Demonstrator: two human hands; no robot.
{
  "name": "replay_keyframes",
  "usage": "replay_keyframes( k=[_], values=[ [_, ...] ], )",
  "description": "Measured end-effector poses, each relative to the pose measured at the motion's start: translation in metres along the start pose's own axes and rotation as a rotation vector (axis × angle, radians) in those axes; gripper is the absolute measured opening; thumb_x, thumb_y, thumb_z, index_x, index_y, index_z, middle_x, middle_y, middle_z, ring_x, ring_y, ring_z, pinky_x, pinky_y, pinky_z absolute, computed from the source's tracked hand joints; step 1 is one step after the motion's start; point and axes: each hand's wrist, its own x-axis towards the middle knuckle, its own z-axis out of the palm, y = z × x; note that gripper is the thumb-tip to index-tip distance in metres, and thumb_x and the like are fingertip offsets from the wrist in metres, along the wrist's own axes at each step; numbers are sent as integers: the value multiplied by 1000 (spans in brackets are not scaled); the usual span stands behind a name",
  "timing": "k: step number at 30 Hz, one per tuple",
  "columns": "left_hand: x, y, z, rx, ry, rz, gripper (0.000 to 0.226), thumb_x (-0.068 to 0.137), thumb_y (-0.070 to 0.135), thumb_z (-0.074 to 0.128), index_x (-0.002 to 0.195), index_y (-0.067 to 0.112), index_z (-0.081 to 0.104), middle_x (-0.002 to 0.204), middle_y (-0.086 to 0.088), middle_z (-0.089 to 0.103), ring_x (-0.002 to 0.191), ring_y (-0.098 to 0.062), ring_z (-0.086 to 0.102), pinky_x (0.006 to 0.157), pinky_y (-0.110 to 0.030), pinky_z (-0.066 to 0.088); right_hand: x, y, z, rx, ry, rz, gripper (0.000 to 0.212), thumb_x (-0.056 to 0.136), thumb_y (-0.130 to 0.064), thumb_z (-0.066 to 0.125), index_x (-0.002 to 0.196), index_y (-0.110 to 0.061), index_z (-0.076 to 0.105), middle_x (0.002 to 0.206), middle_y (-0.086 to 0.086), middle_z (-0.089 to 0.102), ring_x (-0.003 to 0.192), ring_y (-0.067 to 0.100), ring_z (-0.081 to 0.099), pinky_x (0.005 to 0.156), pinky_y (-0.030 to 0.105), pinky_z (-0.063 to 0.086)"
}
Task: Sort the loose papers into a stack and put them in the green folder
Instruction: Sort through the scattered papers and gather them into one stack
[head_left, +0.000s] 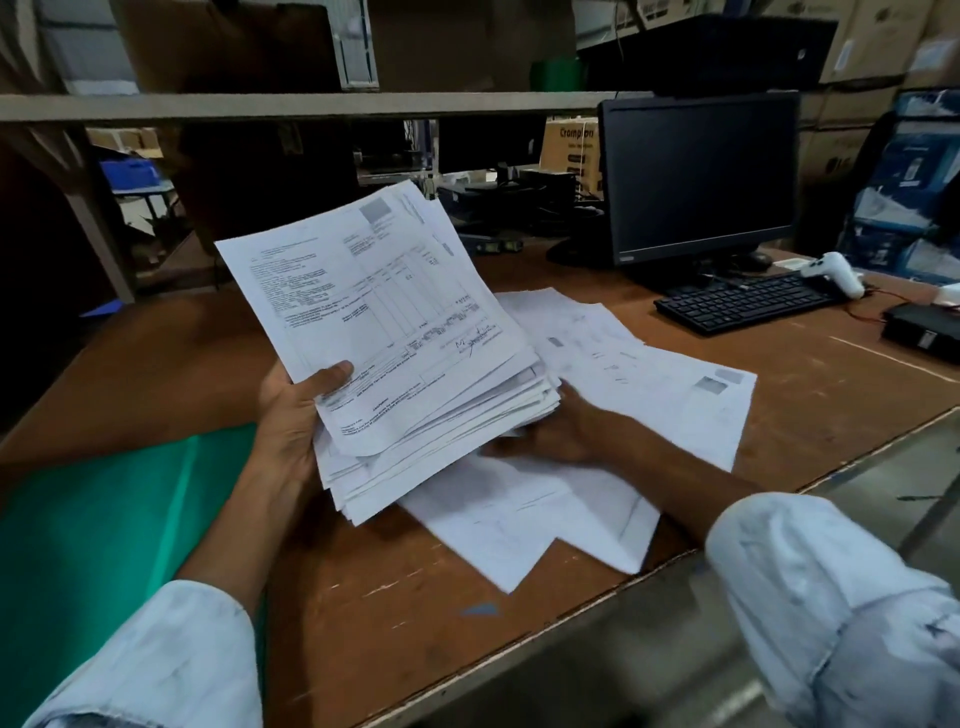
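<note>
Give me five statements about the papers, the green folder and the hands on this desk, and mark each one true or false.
1. The left hand holds a thick stack of papers lifted off the desk. True.
2. All the papers are already inside the green folder. False: the stack is in the hand and loose sheets lie on the desk.
3. The right hand reaches under the stack, over the loose sheets. True.
4. The monitor shows a bright spreadsheet. False: its screen is dark.
5. The green folder lies to the right of the keyboard. False: it lies at the left, near the left forearm.
</note>
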Motion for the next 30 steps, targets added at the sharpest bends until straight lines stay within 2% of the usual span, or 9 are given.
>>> replay_keyframes(
  k=[1, 3, 6, 11, 15, 19, 23, 25, 30],
  values=[
    [-2, 1, 1, 4, -1, -2, 55, 86, -10, 64, 138, 6, 54, 136, -20, 62, 122, -45, 60, 97, -61, 51, -6, 16, -15, -241, -15, 33, 91, 75, -93, 30, 152, -46, 26, 160, -17, 28, 149, 13, 22, 121, 53, 13],
    [-1, -1, -2, 30, -2, -25, 58, 84, -10, 65, 139, 5, 52, 135, -20, 62, 121, -44, 61, 95, -60, 52, -22, 40, -52, -547, -36, 130, 88, 71, -96, 23, 150, -57, 17, 165, -20, 6, 153, 15, 1, 121, 56, -3],
    [-1, -5, -1, 81, -33, -68, 67, 78, -11, 68, 141, 7, 51, 134, -17, 64, 121, -43, 62, 93, -58, 54, -44, 53, -81, -563, -83, 229, 69, 84, -84, 28, 148, -62, 13, 165, -17, 1, 154, 17, -2, 119, 58, -7],
    [-9, -13, 19, 325, -120, -69, 106, 68, -16, 76, 152, 33, 32, 131, 6, 64, 112, -18, 68, 76, -37, 62, -45, 52, -84, -519, -55, 271, 59, 94, -68, 39, 149, -58, 21, 166, -11, 9, 154, 23, 7, 120, 59, 4],
    [-12, -23, 22, 389, -130, -122, 119, 71, -21, 73, 153, 46, 17, 126, 19, 56, 107, -12, 66, 70, -30, 61, -48, 49, -71, -517, 38, 271, 63, 90, -77, 30, 149, -53, 26, 164, -10, 19, 151, 23, 19, 118, 56, 13],
    [-9, -23, 15, 419, -72, -223, 92, 76, -24, 66, 145, 36, 47, 133, 4, 63, 112, -23, 66, 82, -38, 62, -51, 36, -65, -417, 265, 215, 50, 94, -68, 38, 129, -37, 57, 136, -6, 59, 119, 21, 56, 103, 48, 38],
    [-6, -26, 13, 450, -61, -290, 68, 80, -23, 63, 132, 21, 65, 131, -6, 66, 108, -29, 70, 82, -35, 62, -36, 38, -80, -289, 454, 377, 23, 98, -38, 55, 111, -24, 67, 111, 5, 72, 91, 23, 67, 89, 41, 55],
    [-5, -27, 12, 439, -67, -308, 68, 80, -22, 64, 135, 18, 63, 131, -7, 66, 110, -29, 69, 81, -33, 61, -27, 40, -88, -345, 494, 466, 28, 99, -35, 52, 120, -20, 63, 118, 10, 68, 100, 28, 64, 92, 43, 53],
    [-3, -30, 10, 428, -78, -304, 73, 77, -21, 69, 139, 17, 59, 131, -6, 66, 110, -28, 69, 77, -31, 62, -8, 51, -87, -383, 402, 755, 78, 94, -61, 50, 150, -11, 29, 151, 23, 39, 138, 45, 35, 112, 53, 28]
  ],
)
